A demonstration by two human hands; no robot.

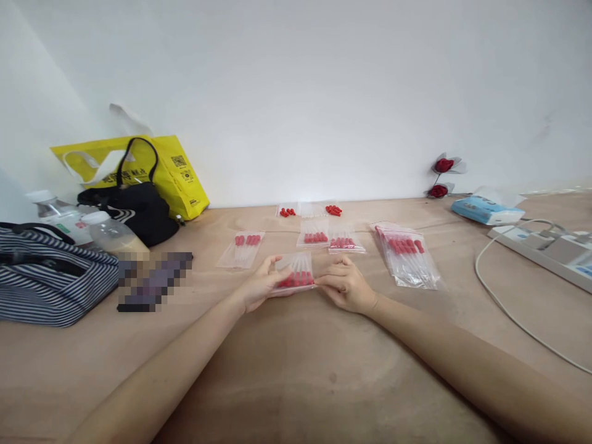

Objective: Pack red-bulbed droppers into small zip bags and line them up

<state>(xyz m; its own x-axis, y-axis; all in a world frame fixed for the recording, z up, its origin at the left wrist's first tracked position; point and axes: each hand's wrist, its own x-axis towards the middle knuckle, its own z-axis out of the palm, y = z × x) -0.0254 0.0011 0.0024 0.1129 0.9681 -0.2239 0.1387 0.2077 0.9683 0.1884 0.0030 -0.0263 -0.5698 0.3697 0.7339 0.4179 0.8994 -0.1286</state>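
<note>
My left hand (263, 285) grips the left side of a clear zip bag (296, 262), thumb on top. Inside the bag lies a row of droppers with red bulbs (303, 279), bulbs towards me and clear tubes pointing away. My right hand (346, 285) is closed, its fingertips pinching the bag's near right corner. Just beyond are two more filled bags, one on the left (315, 234) and one on the right (346, 242). Another bag of droppers (243, 248) lies to the left, its bulbs at the far end. A stack of filled bags (409, 256) is on the right.
Loose red bulbs (333, 210) lie near the wall. At left are a yellow bag (185, 191), a black bag (143, 213), bottles (108, 234), a striped bag (55, 277) and a blurred dark object (157, 280). Tissues (485, 209), a power strip (546, 246) and a cable (497, 302) are right.
</note>
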